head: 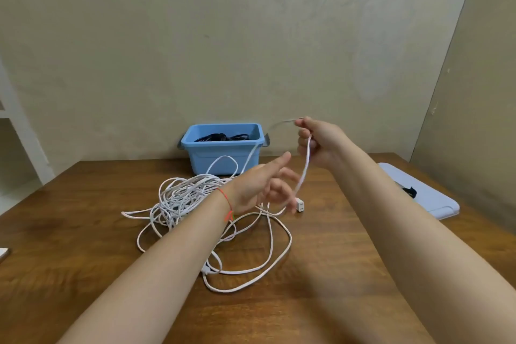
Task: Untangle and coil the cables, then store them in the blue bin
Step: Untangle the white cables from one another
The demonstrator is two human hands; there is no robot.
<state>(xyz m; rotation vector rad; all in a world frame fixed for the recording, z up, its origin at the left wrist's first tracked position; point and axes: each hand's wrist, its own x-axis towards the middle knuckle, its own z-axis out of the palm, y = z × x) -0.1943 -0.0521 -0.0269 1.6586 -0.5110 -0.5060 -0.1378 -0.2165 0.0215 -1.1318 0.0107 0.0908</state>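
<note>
Nearest on the worktop (321, 274) lie slack loops of the white cable (245, 271), and behind them its tangled heap, so most of it is not yet coiled. Above the loops the left hand (259, 190) hovers with fingers spread and loose, holding nothing, probably ready to guide a strand. The right hand (315, 142) is raised, its grip pinching the cable near its white plug (299, 204), which dangles clear, likely to pull a free length. Farthest back, the blue bin (223, 151) against the wall holds black cables (220, 137).

bin (223, 153) behind cable tangle (181, 198) | lid (427, 195) right | all on table (335, 274)
</note>
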